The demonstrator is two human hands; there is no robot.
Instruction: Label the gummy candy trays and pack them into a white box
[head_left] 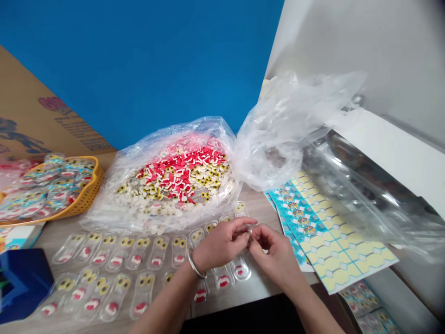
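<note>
Near the table's front, my left hand and my right hand meet fingertip to fingertip. Both are closed in a pinch, and whatever is between the fingers is too small and hidden to name. Below and beside them lie clear plastic blister shells in two rows, each with yellow eye pieces at one end and a red-and-white mouth piece at the other. My forearms and hands cover some shells. Just behind is a large clear plastic bag, its opening showing a heap of loose red, white and yellow pieces.
At the left, a yellow basket holds filled packs, with a blue container in front and a cardboard box behind. Printed card sheets lie right, partly under clear plastic film. A crumpled plastic bag stands behind them.
</note>
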